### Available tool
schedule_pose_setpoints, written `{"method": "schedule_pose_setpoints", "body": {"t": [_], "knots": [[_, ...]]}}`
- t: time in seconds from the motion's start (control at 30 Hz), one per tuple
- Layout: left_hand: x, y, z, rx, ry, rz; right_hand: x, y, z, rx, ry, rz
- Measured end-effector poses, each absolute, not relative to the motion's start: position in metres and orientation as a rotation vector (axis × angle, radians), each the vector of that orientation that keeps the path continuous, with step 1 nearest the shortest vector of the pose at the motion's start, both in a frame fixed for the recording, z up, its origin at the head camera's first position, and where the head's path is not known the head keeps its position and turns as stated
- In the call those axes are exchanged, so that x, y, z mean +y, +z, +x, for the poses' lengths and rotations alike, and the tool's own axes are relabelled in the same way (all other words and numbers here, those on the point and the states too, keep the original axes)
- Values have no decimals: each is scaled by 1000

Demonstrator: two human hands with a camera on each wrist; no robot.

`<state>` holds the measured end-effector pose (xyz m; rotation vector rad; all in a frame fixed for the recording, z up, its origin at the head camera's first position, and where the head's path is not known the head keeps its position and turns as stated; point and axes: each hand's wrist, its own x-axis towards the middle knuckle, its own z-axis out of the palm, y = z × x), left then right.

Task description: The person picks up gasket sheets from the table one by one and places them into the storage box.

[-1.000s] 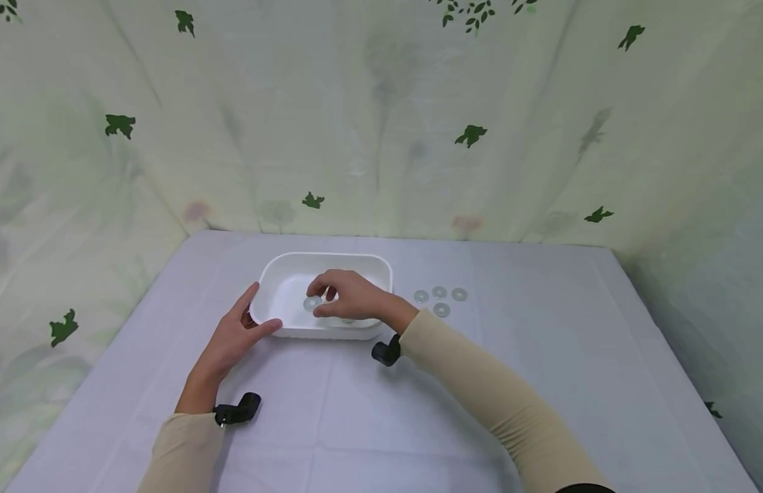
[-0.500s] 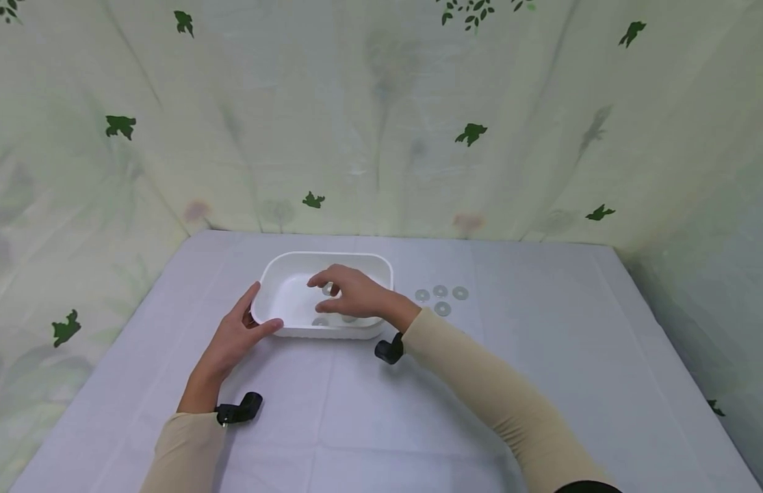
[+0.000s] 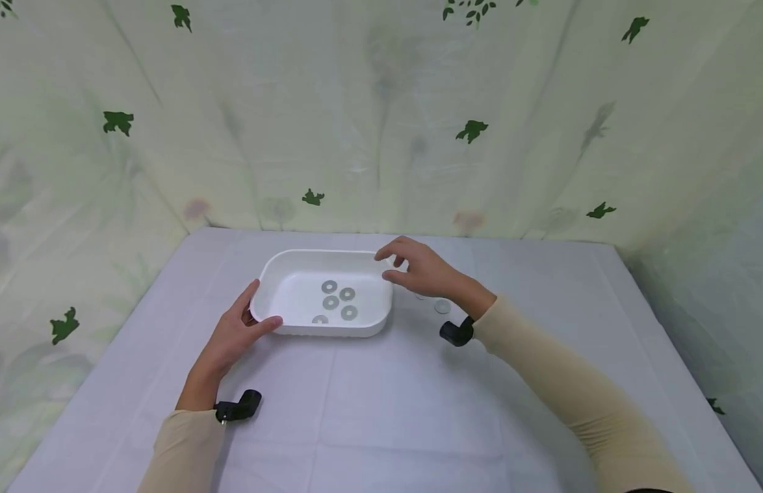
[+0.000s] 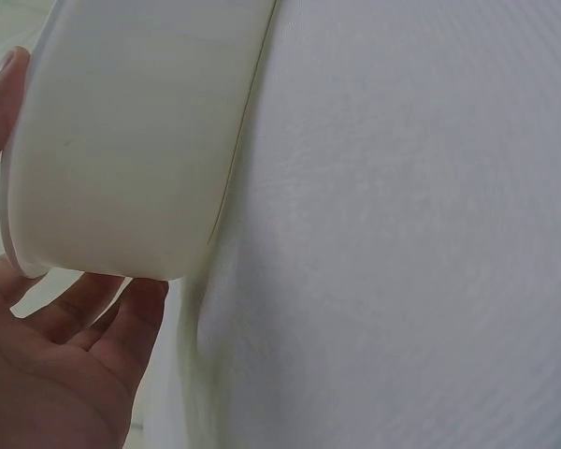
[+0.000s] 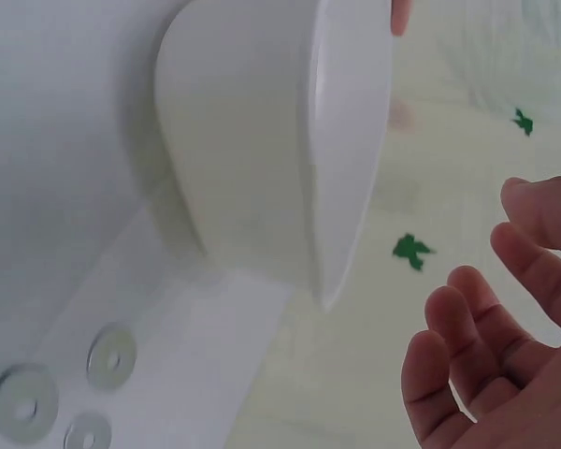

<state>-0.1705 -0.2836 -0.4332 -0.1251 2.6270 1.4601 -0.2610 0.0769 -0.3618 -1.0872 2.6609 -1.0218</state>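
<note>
My left hand (image 3: 230, 339) grips the left end of a white plastic tray (image 3: 332, 331), its thumb at the front corner and its fingers along the side wall. Several flat grey washers (image 3: 326, 304) lie on the tray's floor. Just above the tray's right end is my right hand (image 3: 427, 270), fingers bent and spread, with nothing between them. Beyond it on the table are more washers (image 3: 438, 306), partly hidden by that hand. Three of these washers (image 5: 101, 365) show in the right wrist view, beside the tray's end wall (image 5: 243, 140).
A white cloth (image 3: 381, 418) covers the table. Behind it hangs a pale curtain (image 3: 356, 123) with green leaf-like shapes. Each wrist carries a small black camera, such as the one on the right (image 3: 457, 332).
My right hand let a washer drop into the tray, then moved right and up, out over the tray's right end. The left hand and the tray have stayed in place.
</note>
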Motion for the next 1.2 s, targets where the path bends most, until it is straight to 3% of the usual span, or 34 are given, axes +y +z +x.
{"method": "schedule_pose_setpoints", "body": {"t": [0.33,1.2], "knots": [[-284,-432,-171,2632,1456,-110,108,-355,-257,2682,-962,-1006],[-283,-433,-172,2640,1436,-128,136,-406,-285,2686,-810,-796]]}}
